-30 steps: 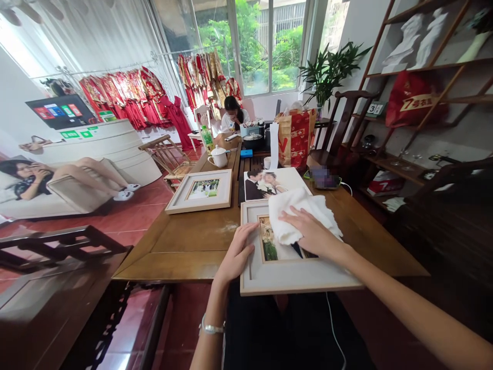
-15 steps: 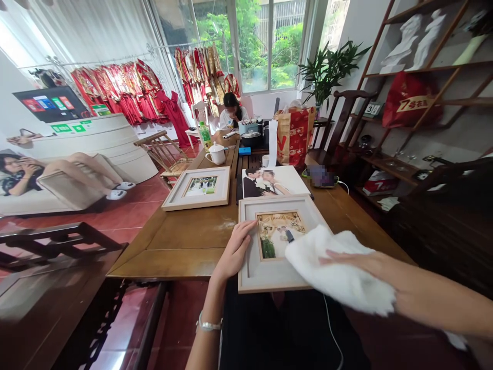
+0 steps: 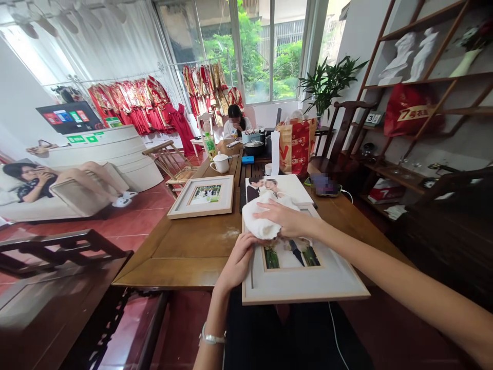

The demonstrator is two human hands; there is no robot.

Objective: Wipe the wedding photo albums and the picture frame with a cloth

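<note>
A picture frame [image 3: 308,288] with a pale wood edge, white mat and wedding photo lies at the table's near edge, overhanging it toward my lap. My left hand [image 3: 239,260] grips its left side, fingers together on the rim. My right hand [image 3: 287,218] holds a bunched white cloth [image 3: 257,221] against the upper left part of the frame. Cloth and hand hide the top of the photo. Just behind lies a large wedding print [image 3: 298,190], partly covered by the cloth. A second framed photo [image 3: 183,205] rests to the left, apart from both hands.
On the wooden table [image 3: 185,246] stand a white lidded cup [image 3: 221,163], a green-labelled bottle [image 3: 210,145], a red and tan paper bag [image 3: 300,146] and a phone [image 3: 325,185] on a cable. Another person [image 3: 234,123] sits at the far end. Chairs flank the table.
My right hand has carried the white cloth from the frame's right side across to its upper left. My left hand stays on the left edge. The view has tilted slightly upward.
</note>
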